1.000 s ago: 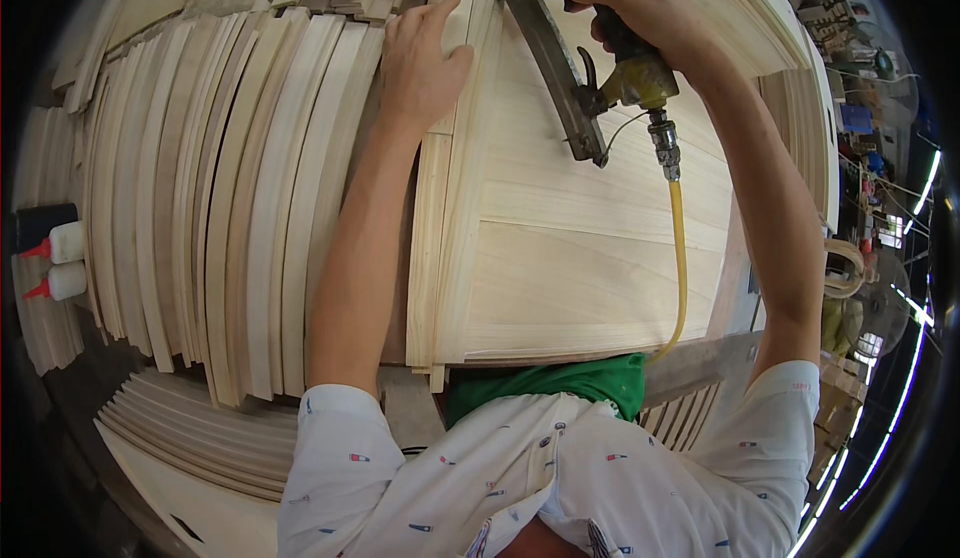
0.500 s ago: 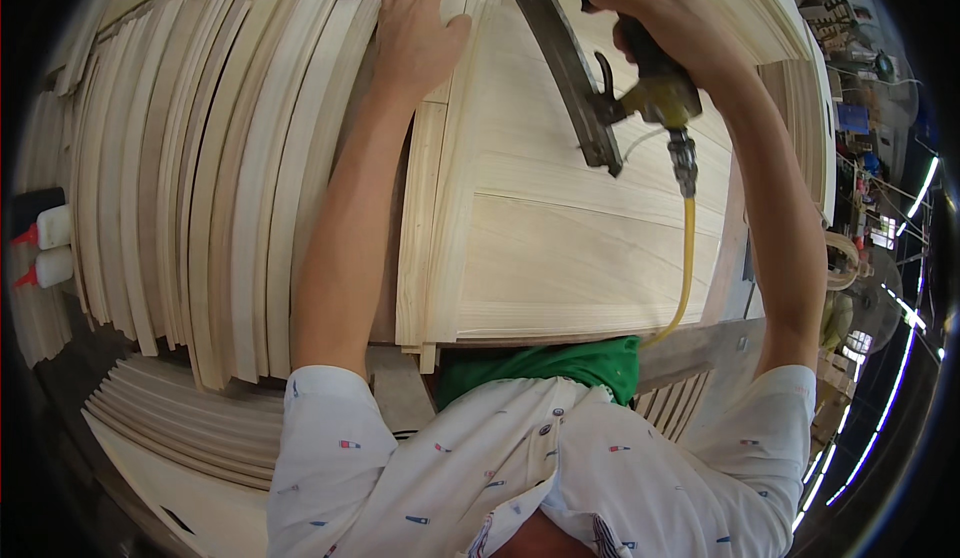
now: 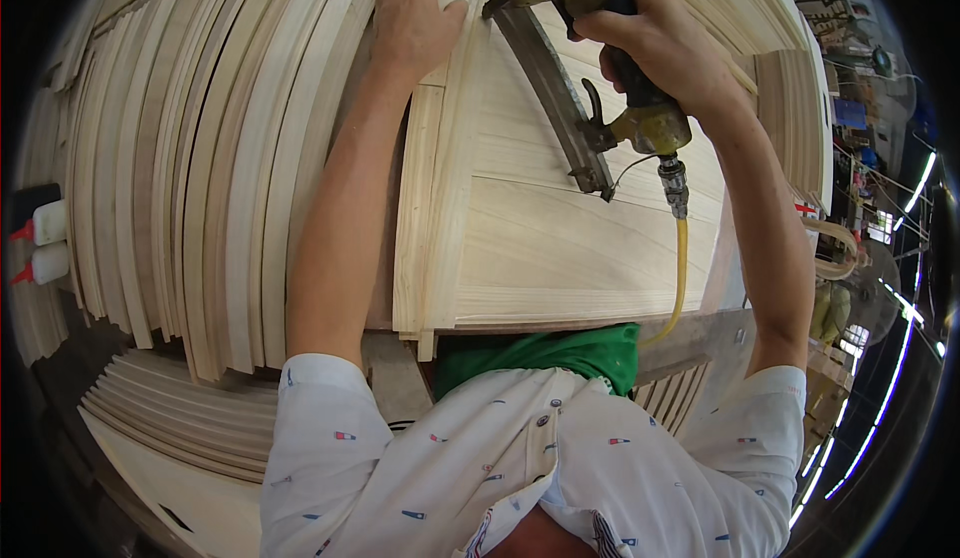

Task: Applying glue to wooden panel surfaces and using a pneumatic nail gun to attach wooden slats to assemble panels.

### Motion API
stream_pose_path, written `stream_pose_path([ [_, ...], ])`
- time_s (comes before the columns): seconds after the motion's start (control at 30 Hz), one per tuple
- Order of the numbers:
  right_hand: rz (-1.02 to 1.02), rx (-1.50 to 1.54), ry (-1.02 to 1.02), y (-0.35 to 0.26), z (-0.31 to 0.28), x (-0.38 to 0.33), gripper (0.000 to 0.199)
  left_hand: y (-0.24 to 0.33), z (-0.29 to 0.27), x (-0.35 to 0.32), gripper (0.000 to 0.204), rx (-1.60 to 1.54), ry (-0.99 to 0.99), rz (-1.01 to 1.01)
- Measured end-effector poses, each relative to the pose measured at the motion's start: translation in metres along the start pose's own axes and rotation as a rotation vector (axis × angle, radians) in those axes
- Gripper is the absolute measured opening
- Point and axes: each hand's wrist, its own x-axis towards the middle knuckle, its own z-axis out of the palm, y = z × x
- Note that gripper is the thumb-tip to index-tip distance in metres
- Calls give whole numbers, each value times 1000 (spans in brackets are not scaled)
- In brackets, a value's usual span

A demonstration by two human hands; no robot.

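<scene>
1. My right hand (image 3: 668,50) is wrapped firmly round the grip of the nail gun (image 3: 550,93), fingers curled in under the handle.
2. From that hand the nail gun reaches away to the left, its long magazine slanting down toward me. Its nose sits over the strips (image 3: 425,163), just right of my other thumb; whether it touches the wood I cannot tell.
3. My left hand (image 3: 415,23) lies over the strips with thumb and fingers spread apart, gripping nothing that I can see. The fingertips run up to the upper edge of view.
4. Below my right hand, the yellow hose (image 3: 682,273) hangs from a metal coupling (image 3: 674,188) at the handle's end and curves down toward my waist.
5. Under the nail gun and between my forearms lies the pale panel (image 3: 570,248), the strips running along its left side.
6. Left of my left hand, long boards (image 3: 215,158) stand side by side in a row.
7. Beyond those, far to the left, are two white bottles (image 3: 50,228) with red tips.
8. Well below my hands, green cloth (image 3: 540,356) shows at my waist.
</scene>
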Motion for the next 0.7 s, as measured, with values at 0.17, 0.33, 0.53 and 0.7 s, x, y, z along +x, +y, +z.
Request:
stream_pose_path([
  [0.17, 55, -118, -19, -6, -3, -7, 30, 5, -1, 2, 53, -14, -19, -18],
  [0.33, 83, -4, -2, -6, 4, -10, 26, 1, -1, 1, 53, 19, -27, -36],
  [0.53, 78, -53, 66, -4, -2, -35, 29, 1, 0, 1, 54, -44, -10, -12],
  [0.7, 76, 16, 6, -5, 7, -38, 29, -1, -1, 0, 54, -16, -30, -62],
])
